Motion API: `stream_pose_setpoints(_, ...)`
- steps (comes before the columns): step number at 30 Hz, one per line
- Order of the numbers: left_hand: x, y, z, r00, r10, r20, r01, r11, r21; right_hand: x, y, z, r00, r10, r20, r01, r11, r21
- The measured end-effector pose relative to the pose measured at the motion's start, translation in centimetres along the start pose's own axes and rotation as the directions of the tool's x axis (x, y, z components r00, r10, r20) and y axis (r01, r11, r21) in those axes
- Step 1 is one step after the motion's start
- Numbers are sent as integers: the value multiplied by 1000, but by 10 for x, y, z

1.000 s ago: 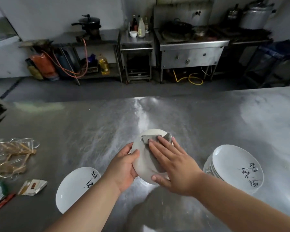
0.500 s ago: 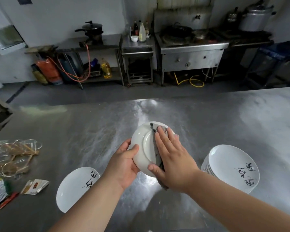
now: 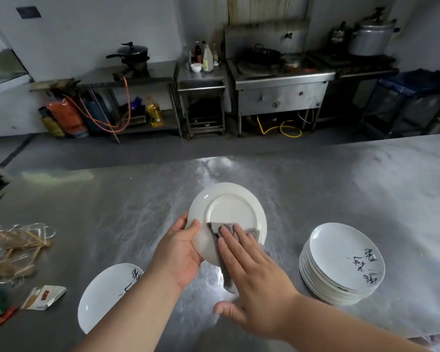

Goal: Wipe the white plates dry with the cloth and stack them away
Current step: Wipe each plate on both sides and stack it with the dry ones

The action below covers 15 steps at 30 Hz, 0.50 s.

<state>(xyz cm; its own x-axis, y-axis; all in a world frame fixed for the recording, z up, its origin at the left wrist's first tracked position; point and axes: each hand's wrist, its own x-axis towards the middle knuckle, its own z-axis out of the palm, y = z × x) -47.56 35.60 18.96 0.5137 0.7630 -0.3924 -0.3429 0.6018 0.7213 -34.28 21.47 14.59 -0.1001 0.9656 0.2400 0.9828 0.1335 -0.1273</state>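
A white plate [image 3: 226,209] is held tilted above the steel table, its underside with the foot ring facing me. My left hand [image 3: 178,252] grips its left rim, thumb on the near face. My right hand [image 3: 249,278] presses a grey cloth [image 3: 215,231] flat against the plate's lower part with straight fingers; part of the cloth hangs below the rim. A stack of several white plates [image 3: 341,260] with black writing stands to the right. One single white plate [image 3: 104,295] with black writing lies at the lower left.
The steel table [image 3: 341,189] spreads wide around the plates. At its left edge lie clear bags of wooden sticks [image 3: 13,247], a small card packet [image 3: 45,297] and a red pen [image 3: 0,321]. Beyond the table's far edge are the floor, stoves and shelving.
The held plate has turned more flat toward me, showing its whole underside. My right hand with the cloth has slid from the plate's right side down to its lower edge.
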Motion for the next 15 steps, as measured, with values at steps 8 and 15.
stream_pose_setpoints(8, -1, 8, 5, 1000, 29, -7, -30, 999, -45, 21, 20, -13, 976, 201, -78, -195, 978, 77)
stream_pose_setpoints(15, -9, 12, 6, 998, 18, 64, -19, 1000, 21, 14, 10, -9, 984, 115, -134, -107, 992, 65)
